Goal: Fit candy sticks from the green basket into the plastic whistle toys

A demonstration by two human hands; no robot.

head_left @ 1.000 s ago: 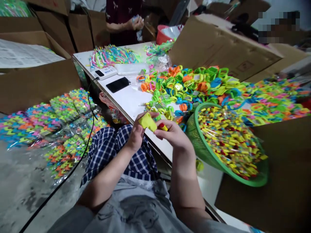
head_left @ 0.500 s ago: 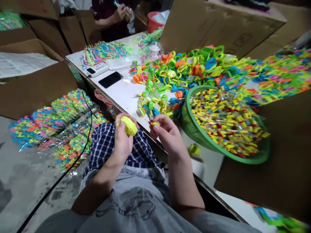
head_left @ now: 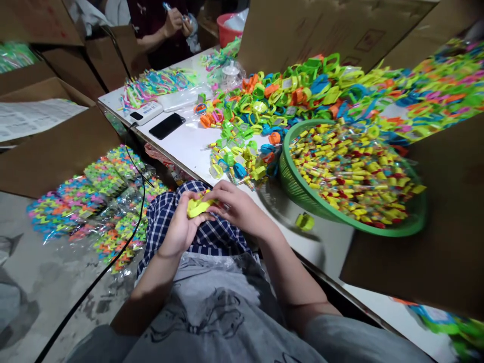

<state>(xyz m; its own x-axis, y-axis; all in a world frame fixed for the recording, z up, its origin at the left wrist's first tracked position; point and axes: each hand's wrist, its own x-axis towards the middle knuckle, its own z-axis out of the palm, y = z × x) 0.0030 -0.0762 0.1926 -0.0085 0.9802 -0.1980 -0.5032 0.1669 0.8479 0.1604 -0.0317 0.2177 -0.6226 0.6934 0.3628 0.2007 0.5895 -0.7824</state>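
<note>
Above my lap, my left hand (head_left: 178, 228) is closed around a bright yellow toy watch (head_left: 197, 207) with a looped strap. My right hand (head_left: 239, 207) meets it from the right, its fingers pinched together against the watch. The small yellow-and-red piece held by those fingers is now mostly hidden between the two hands. Beyond the hands, on the white table (head_left: 196, 156), lies a heap of toy watches (head_left: 264, 108) in green, yellow, orange and blue. To the right, a green basket (head_left: 298, 189) holds many small yellow-and-red pieces in clear wrap.
One yellow-green watch (head_left: 304, 222) lies beside the basket. A black phone (head_left: 166, 126) and a white device (head_left: 145, 112) with a cable are at the table's left edge. Bagged colourful pieces (head_left: 113, 176) cover the floor. Cardboard boxes (head_left: 49, 146) stand around; another person's hands (head_left: 177, 22) work at the back.
My right hand has moved left from beside the table edge to the watch, bringing the small piece against it. My left hand has turned the watch flatter. The view has shifted slightly.
</note>
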